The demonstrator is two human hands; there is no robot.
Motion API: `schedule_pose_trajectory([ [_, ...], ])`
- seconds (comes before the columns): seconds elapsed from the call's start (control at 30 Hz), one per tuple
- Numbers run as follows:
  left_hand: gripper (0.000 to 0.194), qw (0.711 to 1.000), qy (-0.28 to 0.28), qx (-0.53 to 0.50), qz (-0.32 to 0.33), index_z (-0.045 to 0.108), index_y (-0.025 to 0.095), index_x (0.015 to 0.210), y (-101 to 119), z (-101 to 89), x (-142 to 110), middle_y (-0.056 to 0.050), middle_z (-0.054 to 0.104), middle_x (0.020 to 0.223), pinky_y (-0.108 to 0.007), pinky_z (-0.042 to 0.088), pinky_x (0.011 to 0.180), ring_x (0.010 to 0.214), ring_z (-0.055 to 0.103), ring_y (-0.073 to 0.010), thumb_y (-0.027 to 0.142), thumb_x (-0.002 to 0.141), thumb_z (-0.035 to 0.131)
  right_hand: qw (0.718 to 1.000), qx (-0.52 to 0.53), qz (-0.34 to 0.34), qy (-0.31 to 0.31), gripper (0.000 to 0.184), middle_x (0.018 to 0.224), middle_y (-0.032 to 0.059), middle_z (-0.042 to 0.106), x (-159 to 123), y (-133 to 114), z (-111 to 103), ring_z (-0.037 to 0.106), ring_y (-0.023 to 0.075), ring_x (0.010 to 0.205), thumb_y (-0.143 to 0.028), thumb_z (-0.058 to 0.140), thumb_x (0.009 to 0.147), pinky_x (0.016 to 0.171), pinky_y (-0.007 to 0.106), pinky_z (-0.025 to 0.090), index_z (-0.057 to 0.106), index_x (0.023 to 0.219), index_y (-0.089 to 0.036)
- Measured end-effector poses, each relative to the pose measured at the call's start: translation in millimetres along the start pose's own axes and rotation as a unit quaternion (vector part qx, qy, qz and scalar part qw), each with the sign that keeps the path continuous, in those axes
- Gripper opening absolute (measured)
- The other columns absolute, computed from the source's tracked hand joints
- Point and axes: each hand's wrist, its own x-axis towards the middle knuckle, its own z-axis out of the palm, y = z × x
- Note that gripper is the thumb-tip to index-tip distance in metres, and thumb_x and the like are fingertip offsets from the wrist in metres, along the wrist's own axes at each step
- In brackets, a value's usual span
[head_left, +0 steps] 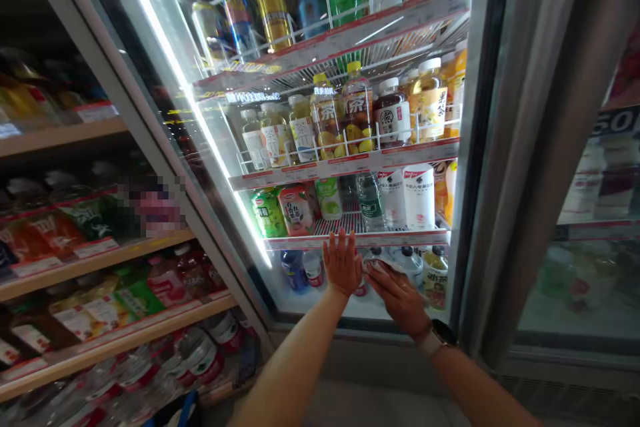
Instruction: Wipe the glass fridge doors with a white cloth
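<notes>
A lit drinks fridge stands in front of me behind its glass door (310, 303). My left hand (343, 264) is open with its fingers stretched upward, its palm lying flat against the lower part of the glass. Just to its right, my right hand (403, 297) presses a white cloth (379, 266) to the door, fingers closed over it. Whether it is cloth or paper is hard to make out. A watch (442, 332) is on my right wrist. Bottles on the fridge floor behind the glass are partly hidden by both hands.
Inside the fridge, wire shelves hold cans, tea bottles (357, 107) and white bottles (419, 197). Wooden shelves (165, 240) with bottled drinks stand at the left. At the right is another fridge door (580, 280). A dark container with a blue edge (187, 407) sits below left.
</notes>
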Motion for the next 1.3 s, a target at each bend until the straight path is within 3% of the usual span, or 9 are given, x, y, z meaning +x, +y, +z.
schedule_pose_trajectory([
  [0.13,0.063,1.000,0.005,-0.008,0.000,0.026,0.016,0.153,-0.8,0.5,-0.2,-0.013,0.033,0.156,-0.048,0.018,0.122,0.149,0.019,-0.0274,0.027,0.093,0.043,0.997,0.006,-0.051,-0.064,0.050,0.138,0.0042,0.060,-19.8,6.0,-8.1,0.048,0.0165,0.135,-0.002,0.042,0.093,0.101,0.031,0.052,0.054,0.138,-0.023],
  [0.27,0.063,1.000,0.002,0.000,-0.002,0.024,0.016,0.153,-0.7,0.4,0.3,-0.013,0.033,0.156,-0.049,0.019,0.121,0.148,0.021,-0.0277,0.026,0.093,0.041,0.996,-0.013,-0.067,-0.059,0.050,0.139,0.0030,0.059,-4.5,21.0,-27.4,0.046,0.0176,0.136,-0.004,0.043,0.094,0.109,0.035,0.048,0.052,0.139,-0.023],
  [0.43,0.061,1.000,0.013,-0.004,-0.001,0.024,0.016,0.153,0.8,-0.1,1.7,-0.012,0.034,0.156,-0.049,0.020,0.121,0.149,0.019,-0.0277,0.027,0.094,0.039,0.987,-0.080,0.084,0.109,0.061,0.150,0.0042,0.047,37.3,51.2,-56.7,0.040,0.0253,0.141,-0.003,0.041,0.093,0.118,0.052,0.034,0.039,0.148,-0.028],
  [0.53,0.062,1.000,0.012,-0.003,0.000,0.023,0.016,0.153,1.9,-1.4,3.3,-0.011,0.030,0.158,-0.047,0.020,0.121,0.150,0.016,-0.0277,0.027,0.095,0.039,0.954,-0.092,0.173,0.228,0.058,0.153,0.0081,0.042,55.6,61.4,-62.6,0.044,0.0305,0.138,-0.007,0.040,0.093,0.116,0.056,0.035,0.041,0.148,-0.024],
  [0.6,0.062,1.000,0.012,-0.001,0.003,0.022,0.015,0.154,2.4,-2.8,4.8,-0.010,0.025,0.160,-0.046,0.018,0.121,0.150,0.014,-0.0281,0.027,0.095,0.038,0.946,-0.083,0.183,0.253,0.057,0.152,0.0081,0.044,60.9,59.2,-58.3,0.048,0.0313,0.135,-0.008,0.040,0.093,0.114,0.055,0.038,0.043,0.147,-0.024],
  [0.83,0.063,1.000,0.004,0.002,0.005,0.020,0.015,0.154,3.4,-6.2,5.7,-0.010,0.023,0.160,-0.047,0.017,0.122,0.150,0.016,-0.0274,0.025,0.094,0.038,0.981,-0.019,0.122,0.153,0.065,0.149,0.0037,0.048,38.9,18.1,-19.2,0.042,0.0271,0.140,-0.002,0.042,0.091,0.117,0.050,0.036,0.036,0.150,-0.030],
  [1.03,0.065,1.000,-0.005,0.007,0.003,0.021,0.015,0.154,1.6,-3.3,0.5,-0.013,0.026,0.159,-0.049,0.019,0.121,0.149,0.019,-0.0285,0.027,0.093,0.041,0.999,0.010,-0.036,0.015,0.060,0.135,0.0015,0.063,-13.2,3.0,8.5,0.048,0.0167,0.135,0.002,0.041,0.092,0.117,0.037,0.039,0.046,0.144,-0.026],
  [1.17,0.065,1.000,0.000,0.003,0.004,0.021,0.015,0.154,1.3,-2.8,1.5,-0.013,0.027,0.158,-0.049,0.019,0.121,0.149,0.018,-0.0283,0.026,0.093,0.041,0.996,0.006,-0.079,-0.034,0.051,0.140,0.0027,0.059,-27.9,6.3,9.0,0.047,0.0170,0.136,-0.002,0.041,0.094,0.114,0.036,0.043,0.053,0.138,-0.023],
  [1.3,0.063,1.000,0.008,0.010,0.006,0.021,0.013,0.154,2.0,-4.0,4.1,-0.013,0.028,0.158,-0.047,0.018,0.121,0.150,0.016,-0.0283,0.026,0.095,0.037,0.994,0.002,-0.105,-0.043,0.043,0.138,0.0030,0.060,-10.8,16.6,-9.0,0.044,0.0187,0.138,-0.007,0.045,0.096,0.117,0.039,0.040,0.056,0.135,-0.021],
])
